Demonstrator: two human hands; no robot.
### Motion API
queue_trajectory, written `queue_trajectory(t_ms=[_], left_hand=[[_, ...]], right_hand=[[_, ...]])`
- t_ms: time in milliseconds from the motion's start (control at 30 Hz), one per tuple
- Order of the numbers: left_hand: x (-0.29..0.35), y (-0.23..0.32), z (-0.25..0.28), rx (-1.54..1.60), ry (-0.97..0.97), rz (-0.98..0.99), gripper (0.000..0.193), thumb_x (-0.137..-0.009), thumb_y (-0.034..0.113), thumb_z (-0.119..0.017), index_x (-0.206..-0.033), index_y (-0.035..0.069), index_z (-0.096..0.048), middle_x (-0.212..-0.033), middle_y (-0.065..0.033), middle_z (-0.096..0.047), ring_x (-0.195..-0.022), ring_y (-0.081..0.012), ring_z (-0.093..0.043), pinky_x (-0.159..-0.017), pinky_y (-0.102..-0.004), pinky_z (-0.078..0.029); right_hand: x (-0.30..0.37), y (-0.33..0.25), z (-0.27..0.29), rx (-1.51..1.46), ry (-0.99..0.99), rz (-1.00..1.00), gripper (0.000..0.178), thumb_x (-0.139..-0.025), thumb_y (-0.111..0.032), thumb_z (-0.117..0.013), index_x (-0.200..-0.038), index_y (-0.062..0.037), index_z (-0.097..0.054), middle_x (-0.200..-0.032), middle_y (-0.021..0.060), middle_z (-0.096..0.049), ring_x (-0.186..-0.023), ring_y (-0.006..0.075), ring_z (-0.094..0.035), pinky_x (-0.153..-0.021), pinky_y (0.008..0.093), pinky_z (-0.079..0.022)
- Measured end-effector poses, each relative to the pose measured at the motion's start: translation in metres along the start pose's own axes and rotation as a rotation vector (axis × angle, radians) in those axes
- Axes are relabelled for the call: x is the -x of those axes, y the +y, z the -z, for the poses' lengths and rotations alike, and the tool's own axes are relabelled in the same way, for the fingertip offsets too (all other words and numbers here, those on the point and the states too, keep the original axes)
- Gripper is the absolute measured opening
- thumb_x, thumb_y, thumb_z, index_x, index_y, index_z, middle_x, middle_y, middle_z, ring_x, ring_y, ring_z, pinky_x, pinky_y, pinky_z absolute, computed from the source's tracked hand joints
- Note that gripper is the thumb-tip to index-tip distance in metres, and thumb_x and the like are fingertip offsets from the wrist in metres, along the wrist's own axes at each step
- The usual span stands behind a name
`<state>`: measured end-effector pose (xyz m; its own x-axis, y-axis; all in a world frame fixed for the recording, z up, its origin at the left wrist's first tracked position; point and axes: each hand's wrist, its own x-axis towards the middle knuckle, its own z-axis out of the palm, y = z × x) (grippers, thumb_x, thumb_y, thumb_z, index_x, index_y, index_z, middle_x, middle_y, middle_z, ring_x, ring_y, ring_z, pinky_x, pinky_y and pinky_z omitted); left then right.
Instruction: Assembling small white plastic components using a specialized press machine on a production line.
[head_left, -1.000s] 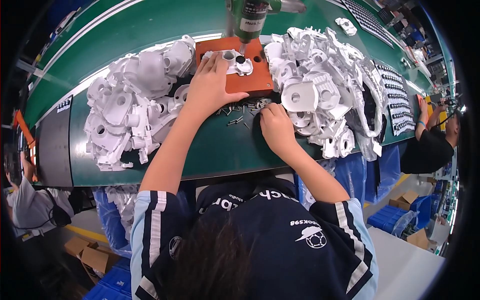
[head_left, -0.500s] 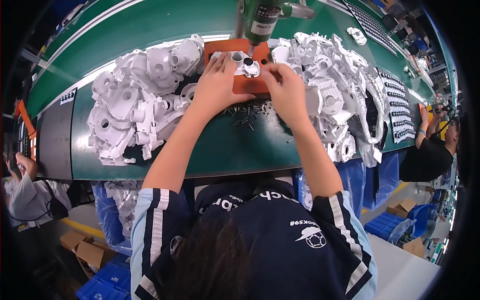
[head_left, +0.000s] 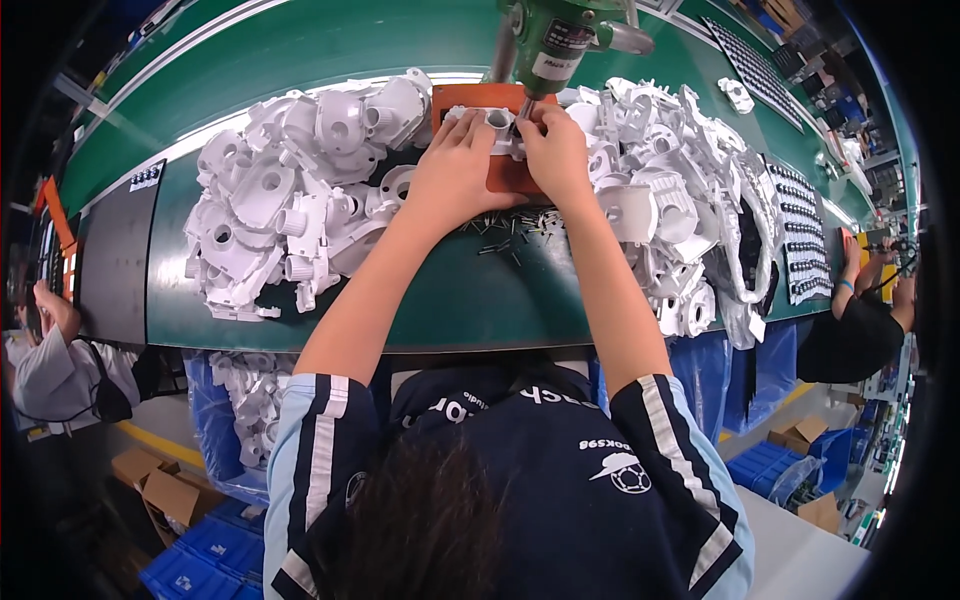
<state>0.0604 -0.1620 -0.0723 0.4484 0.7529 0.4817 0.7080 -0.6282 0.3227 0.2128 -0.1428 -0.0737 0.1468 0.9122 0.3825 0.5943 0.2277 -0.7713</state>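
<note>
Both hands, left hand (head_left: 455, 172) and right hand (head_left: 556, 152), pinch 1 white plastic housing (head_left: 497, 125) on the orange fixture (head_left: 505, 172); the green electric screwdriver (head_left: 552, 40) stands just above their fingers, loose screws (head_left: 510, 228) just below.

Both hands, left hand (head_left: 455, 170) and right hand (head_left: 555, 150), cover most of the white part (head_left: 497, 122) and the orange fixture (head_left: 470, 97). The green driver (head_left: 555, 35) is cut off by the top edge. The screws (head_left: 510, 228) are too small to count.

white label on green tool (head_left: 551, 66), brown cartons (head_left: 150, 485) lower left
</note>
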Motion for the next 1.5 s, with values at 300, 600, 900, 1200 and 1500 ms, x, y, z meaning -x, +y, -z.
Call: queue_trajectory(t_ms=[300, 600, 900, 1200, 1500], left_hand=[[0.000, -0.003, -0.003, 0.014, 0.031, -0.033, 0.082, -0.055, 0.046, -0.080, -0.107, -0.007, -0.046, -0.122, -0.0287, -0.049, -0.119, -0.0367, -0.046, -0.105, -0.0419, -0.031], [0.001, -0.001, -0.002, 0.022, 0.025, -0.029, 0.082, -0.056, 0.046, -0.079, -0.108, -0.007, -0.046, -0.122, -0.0282, -0.048, -0.119, -0.0370, -0.045, -0.105, -0.0418, -0.031], [0.004, 0.002, 0.000, 0.019, 0.008, -0.005, 0.085, -0.057, 0.048, -0.079, -0.111, -0.008, -0.045, -0.124, -0.0277, -0.047, -0.121, -0.0357, -0.044, -0.104, -0.0421, -0.031], [-0.007, -0.004, 0.001, 0.047, 0.042, -0.020, 0.083, -0.057, 0.047, -0.078, -0.110, -0.008, -0.046, -0.123, -0.0273, -0.048, -0.119, -0.0361, -0.044, -0.104, -0.0426, -0.032], [0.003, 0.001, -0.005, 0.100, 0.046, -0.052, 0.083, -0.059, 0.038, -0.076, -0.119, -0.008, -0.041, -0.120, -0.0288, -0.048, -0.116, -0.0387, -0.047, -0.103, -0.0441, -0.033]], right_hand=[[0.004, 0.003, 0.016, 0.202, -0.119, 0.224, 0.019, -0.074, -0.007, -0.060, -0.088, 0.0050, -0.062, -0.097, 0.0180, -0.060, -0.094, 0.0342, -0.054, -0.081, 0.0400, -0.046], [0.011, 0.000, 0.012, 0.197, -0.044, 0.272, 0.021, -0.075, -0.007, -0.060, -0.094, -0.0003, -0.066, -0.102, 0.0148, -0.061, -0.097, 0.0330, -0.053, -0.083, 0.0395, -0.046], [0.017, -0.005, 0.012, 0.267, -0.104, 0.301, 0.022, -0.077, -0.008, -0.058, -0.095, -0.0006, -0.066, -0.103, 0.0166, -0.061, -0.102, 0.0347, -0.051, -0.087, 0.0400, -0.043], [0.000, -0.009, 0.005, 0.285, -0.071, 0.231, 0.023, -0.072, -0.013, -0.063, -0.092, -0.0014, -0.067, -0.095, 0.0156, -0.062, -0.094, 0.0351, -0.052, -0.083, 0.0405, -0.044], [0.027, -0.017, -0.004, 0.387, 0.158, 0.219, 0.017, -0.067, -0.013, -0.068, -0.081, -0.0044, -0.068, -0.083, 0.0092, -0.063, -0.082, 0.0312, -0.054, -0.075, 0.0398, -0.046]])
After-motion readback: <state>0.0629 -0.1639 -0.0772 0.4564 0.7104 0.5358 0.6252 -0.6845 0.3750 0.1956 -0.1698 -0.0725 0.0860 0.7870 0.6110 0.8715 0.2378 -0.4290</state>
